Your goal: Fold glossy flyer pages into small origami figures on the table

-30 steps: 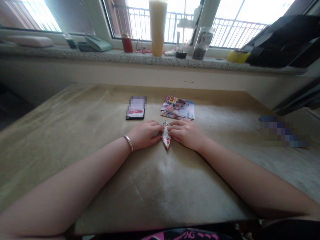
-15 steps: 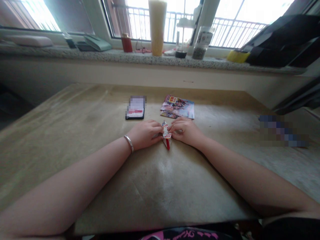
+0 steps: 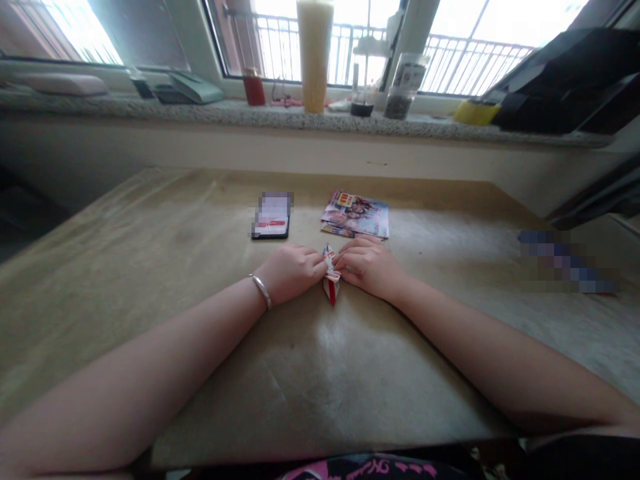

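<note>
A small folded piece of printed paper (image 3: 331, 289), white with red and blue, stands between my hands at the middle of the table (image 3: 320, 373). Its near end tapers to a red-marked point, and its far end is pointed too. My left hand (image 3: 293, 272), with a silver bangle at the wrist, pinches its left side. From the other side, the fingertips of my right hand (image 3: 370, 267) close on its right edge. The fingers cover part of the paper's sides. Just beyond my right hand lie printed leaflets (image 3: 357, 213) in a small stack.
A phone (image 3: 273, 217) lies beyond my left hand. Far right on the table is a blurred bluish flat item (image 3: 567, 261). Behind the table, a granite windowsill (image 3: 280, 119) carries a tall yellowish cylinder (image 3: 315, 60), a red jar (image 3: 254, 90), a yellow roll (image 3: 477, 112) and a black bag (image 3: 565, 83).
The folded paper has shifted slightly toward me and its near tip has swung a little left. My fingers have drawn in closer around its middle.
</note>
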